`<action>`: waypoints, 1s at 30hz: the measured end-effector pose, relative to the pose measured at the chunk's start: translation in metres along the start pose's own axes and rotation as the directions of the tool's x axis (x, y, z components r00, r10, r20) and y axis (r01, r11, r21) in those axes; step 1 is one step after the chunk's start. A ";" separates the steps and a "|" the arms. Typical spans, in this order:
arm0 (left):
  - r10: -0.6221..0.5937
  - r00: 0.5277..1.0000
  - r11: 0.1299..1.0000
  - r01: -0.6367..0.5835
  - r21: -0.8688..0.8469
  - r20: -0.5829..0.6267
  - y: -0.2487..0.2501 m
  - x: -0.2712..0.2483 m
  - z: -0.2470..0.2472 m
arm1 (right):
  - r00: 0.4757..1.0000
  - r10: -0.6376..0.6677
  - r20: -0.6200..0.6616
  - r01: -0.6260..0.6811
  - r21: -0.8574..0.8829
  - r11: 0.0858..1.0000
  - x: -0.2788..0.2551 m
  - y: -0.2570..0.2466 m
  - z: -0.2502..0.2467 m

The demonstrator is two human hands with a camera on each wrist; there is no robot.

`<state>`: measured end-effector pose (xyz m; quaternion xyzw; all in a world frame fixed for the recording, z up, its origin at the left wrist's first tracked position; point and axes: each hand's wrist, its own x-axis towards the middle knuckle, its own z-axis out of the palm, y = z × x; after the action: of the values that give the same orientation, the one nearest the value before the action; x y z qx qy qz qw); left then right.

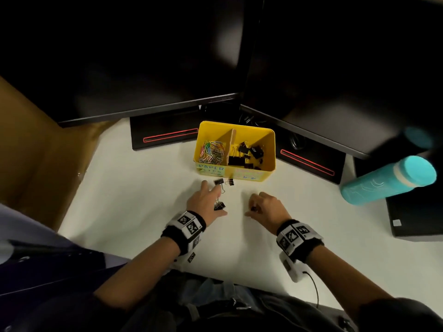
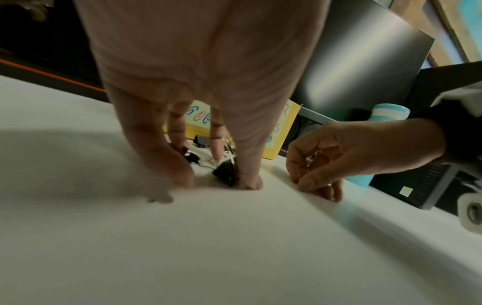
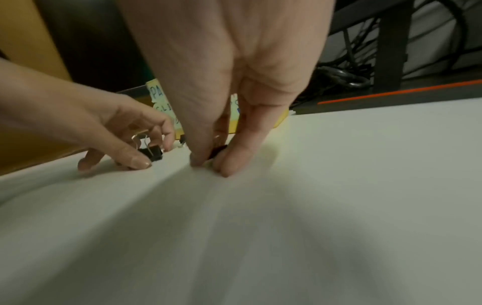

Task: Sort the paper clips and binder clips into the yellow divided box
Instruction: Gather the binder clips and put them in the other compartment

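Yellow box (image 1: pixel 269 149) at frame centre already holds coloured paper clips (image 1: pixel 212 152) left and black binder clips (image 1: pixel 247 155) right, while the left hand (image 1: pixel 207 202) pinches one binder clip (image 1: pixel 219 205), the right hand (image 1: pixel 266 208) pinches another small clip (image 1: pixel 253 208), and two loose clips (image 1: pixel 218 181) wait below the box.

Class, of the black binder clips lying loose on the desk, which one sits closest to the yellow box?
The small binder clip right before the yellow box; the others lie nearer the hands.

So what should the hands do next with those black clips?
Probably lift them: the right hand pinches a small binder clip on the desk and the left hand grips another. They belong in the yellow box, right side, where black ones lie.
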<state>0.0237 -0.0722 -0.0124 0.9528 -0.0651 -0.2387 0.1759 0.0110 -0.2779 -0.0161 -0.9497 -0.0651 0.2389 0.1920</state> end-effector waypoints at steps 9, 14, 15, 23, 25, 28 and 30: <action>0.078 0.994 0.990 -0.069 0.124 -0.073 -0.026 -0.017 0.000 | 0.774 -0.147 -0.616 0.122 -0.083 0.989 0.014 -0.050 -0.068; -0.045 0.991 0.993 0.030 -0.116 -0.123 -0.056 -0.022 -0.014 | 0.786 -0.335 -0.519 0.172 -0.337 0.926 0.012 -0.070 -0.032; -0.060 0.990 0.988 0.041 -0.149 -0.125 -0.060 -0.022 -0.015 | 0.832 -0.349 -0.431 0.179 -0.386 0.905 0.014 -0.071 -0.016; -0.038 0.991 0.970 0.005 -0.244 -0.130 -0.076 -0.030 -0.009 | 0.964 -0.228 -0.133 0.153 -0.424 0.893 0.036 -0.058 0.032; 0.015 0.994 0.942 -0.049 -0.331 -0.104 -0.073 -0.031 -0.015 | 0.937 -0.305 -0.167 0.211 -0.426 0.880 0.034 -0.048 0.033; 0.129 0.982 0.874 -0.179 -0.452 -0.141 -0.054 -0.028 -0.037 | 0.889 -0.419 -0.184 0.340 -0.349 0.873 0.028 -0.030 0.032; 0.199 0.952 0.826 -0.291 -0.483 -0.234 -0.032 -0.018 -0.056 | 0.900 -0.394 -0.184 0.355 -0.214 0.910 0.022 -0.019 0.032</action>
<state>0.0360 -0.0220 0.0301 0.8723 -0.1058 -0.1389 0.4567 0.0145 -0.2449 -0.0444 -0.9531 -0.2459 0.0824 0.1563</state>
